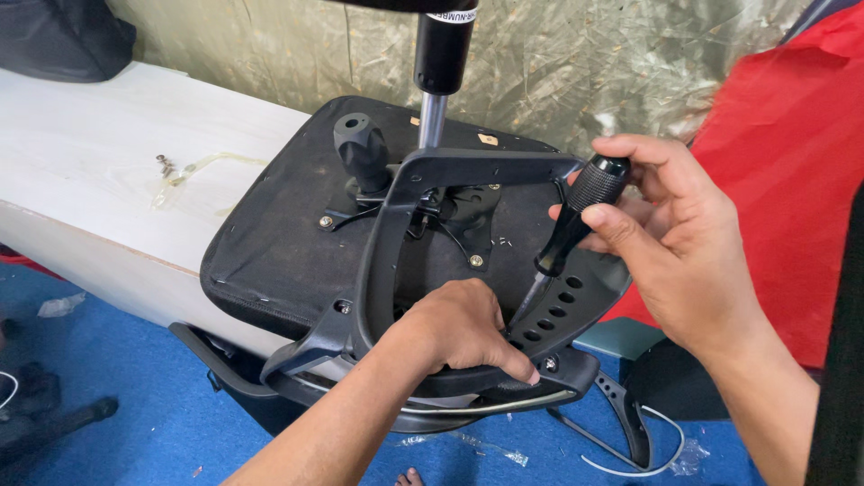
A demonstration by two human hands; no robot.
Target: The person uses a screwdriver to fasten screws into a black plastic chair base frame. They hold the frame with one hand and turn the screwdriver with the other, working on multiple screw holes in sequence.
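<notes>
Closest in, at about 6 o'clock, the left hand [459, 328] is pressed down on the black plastic armrest frame [396, 225], fingers curled over its lower bar, with the index fingertip sitting right next to a screw [549, 364] in the bracket. Over at 3 o'clock the right hand [670, 243] is wrapped tight around the knurled black handle of a screwdriver [569, 232], and the shaft angles down toward the slotted part of the frame between the two hands. The frame lies on the upside-down black seat cushion [270, 234], which rests on a pale wooden table [81, 162]. Further back, around 12 o'clock, the chair's gas cylinder [441, 63] sticks up with a black knob lever [360, 148] just to its left. Out at 10 o'clock a few loose screws [166, 165] sit in a clear bag on the table. There's red fabric [792, 153] off at 2 o'clock.
</notes>
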